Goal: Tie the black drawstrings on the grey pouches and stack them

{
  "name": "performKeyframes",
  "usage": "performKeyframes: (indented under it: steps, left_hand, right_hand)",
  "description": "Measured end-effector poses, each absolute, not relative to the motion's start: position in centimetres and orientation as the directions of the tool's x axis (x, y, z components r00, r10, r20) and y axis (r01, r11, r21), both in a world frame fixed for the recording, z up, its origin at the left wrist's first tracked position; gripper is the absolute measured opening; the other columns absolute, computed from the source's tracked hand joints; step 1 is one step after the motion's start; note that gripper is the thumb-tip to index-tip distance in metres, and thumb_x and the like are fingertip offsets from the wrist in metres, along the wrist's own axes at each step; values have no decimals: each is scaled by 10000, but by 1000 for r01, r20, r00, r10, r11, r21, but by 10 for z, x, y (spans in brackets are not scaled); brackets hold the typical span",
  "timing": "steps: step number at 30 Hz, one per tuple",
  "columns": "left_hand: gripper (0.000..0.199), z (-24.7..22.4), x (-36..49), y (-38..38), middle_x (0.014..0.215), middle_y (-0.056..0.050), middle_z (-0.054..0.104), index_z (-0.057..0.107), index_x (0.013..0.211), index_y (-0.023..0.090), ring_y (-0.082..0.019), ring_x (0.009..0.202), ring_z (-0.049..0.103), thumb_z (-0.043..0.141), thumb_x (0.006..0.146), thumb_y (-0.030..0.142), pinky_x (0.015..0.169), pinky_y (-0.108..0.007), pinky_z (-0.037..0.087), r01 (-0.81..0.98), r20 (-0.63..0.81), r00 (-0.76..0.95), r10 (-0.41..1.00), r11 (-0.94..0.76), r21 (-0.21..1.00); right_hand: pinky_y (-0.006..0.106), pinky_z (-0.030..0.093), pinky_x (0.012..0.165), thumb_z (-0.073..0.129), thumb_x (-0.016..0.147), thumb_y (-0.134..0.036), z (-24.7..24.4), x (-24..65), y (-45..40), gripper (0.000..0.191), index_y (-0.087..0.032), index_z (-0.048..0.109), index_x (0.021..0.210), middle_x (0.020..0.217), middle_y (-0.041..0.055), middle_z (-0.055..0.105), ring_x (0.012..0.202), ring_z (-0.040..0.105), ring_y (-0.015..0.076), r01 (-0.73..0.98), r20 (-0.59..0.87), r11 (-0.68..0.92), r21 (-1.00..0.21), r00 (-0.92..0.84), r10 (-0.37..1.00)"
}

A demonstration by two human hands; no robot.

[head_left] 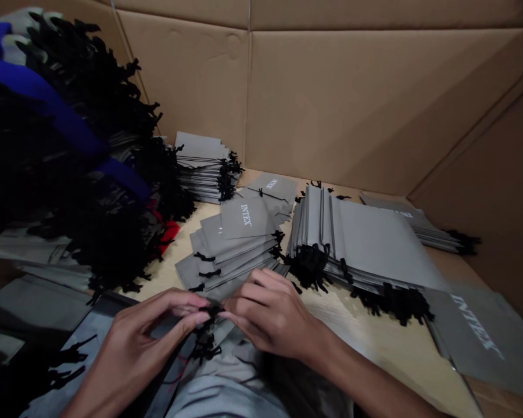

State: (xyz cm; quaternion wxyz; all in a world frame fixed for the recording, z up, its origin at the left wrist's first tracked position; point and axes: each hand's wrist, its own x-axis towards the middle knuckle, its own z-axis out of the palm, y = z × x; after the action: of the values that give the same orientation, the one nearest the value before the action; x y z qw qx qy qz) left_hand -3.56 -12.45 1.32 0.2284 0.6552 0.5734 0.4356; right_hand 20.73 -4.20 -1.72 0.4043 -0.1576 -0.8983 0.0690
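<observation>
Cardboard panels (375, 98) wall a wooden table (375, 342). The left hand (148, 342) and right hand (270, 313) are curled nearly closed, pinching the black drawstring (207, 342) of a gray pouch (218, 354) between them; stacked gray pouches (366, 249) lie just ahead.

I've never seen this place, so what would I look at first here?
First, two hands at the bottom middle, the left hand and the right hand, pinching black strings together. Next, neat stacks of grey bags with white INTEX letters sit in the middle on a wooden table. On the left rises a huge black heap of strings with a blue band across it.
</observation>
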Motion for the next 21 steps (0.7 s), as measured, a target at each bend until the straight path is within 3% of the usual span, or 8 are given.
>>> performKeyframes:
  steps: [9,13,16,21]
  left_hand:
    - [97,16,-36,-124,878,33,872,836,897,297,-164,781,835,826,947,381,710,-130,635,558,306,-19,952,-244,793]
    - [171,12,-34,-124,1036,31,895,848,1081,334,-187,875,868,867,925,404,773,-159,678,540,314,6,949,-268,798]
    - [432,5,-31,-126,1177,36,882,799,1300,389,-189,939,865,923,887,408,851,-189,690,580,365,56,929,-328,746]
    - [248,0,-22,-128,1157,70,861,833,1190,394,-149,997,836,789,1003,237,945,-183,654,636,468,127,875,-434,638]
  right_hand:
    - [337,362,709,646,1110,-251,-15,208,-43,125,-181,708,1027,889,17,737,792,503,181,217,703,933,-286,-614,358]
    - [338,360,712,657,1098,-247,-16,208,-42,115,-177,696,1016,887,15,730,785,489,178,208,712,932,-296,-602,360]
    - [344,354,710,633,1113,-260,-15,207,-42,142,-178,686,1010,873,14,718,790,488,182,228,714,939,-258,-610,344]
    - [360,315,682,507,1165,-257,-14,204,-42,274,-196,652,941,786,5,655,776,476,190,297,705,948,-111,-649,286]
